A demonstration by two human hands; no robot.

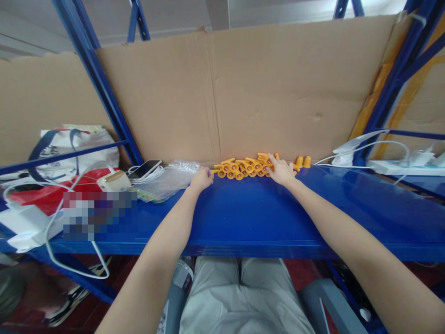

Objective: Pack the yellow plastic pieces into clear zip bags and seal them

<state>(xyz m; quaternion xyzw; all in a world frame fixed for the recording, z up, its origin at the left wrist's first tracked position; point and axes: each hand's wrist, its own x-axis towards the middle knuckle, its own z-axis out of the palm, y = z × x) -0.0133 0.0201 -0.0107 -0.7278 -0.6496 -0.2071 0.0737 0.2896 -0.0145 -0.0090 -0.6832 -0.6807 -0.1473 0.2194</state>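
Note:
A stacked row of yellow funnel-shaped pieces (pixel 243 168) lies along the back of the blue shelf, several with their round hollow ends facing me. My left hand (pixel 202 179) is at the left end of the row, its fingers curled closed on the narrow end of one yellow piece (pixel 214 171). At the right end, my right hand (pixel 281 170) rests against the pile with its fingers apart, touching pieces and hiding some of them. Two yellow pieces (pixel 303 162) stand upright just to the right of that hand.
Left of the row lie a clear plastic bag (pixel 167 182), a phone (pixel 146 170) with white cable, and a red bag (pixel 45 195). A power strip (pixel 389 167) sits at the right. Cardboard (pixel 278 88) walls the back; blue posts (pixel 104 88) flank it. Someone's shoe (pixel 67 304) shows lower left.

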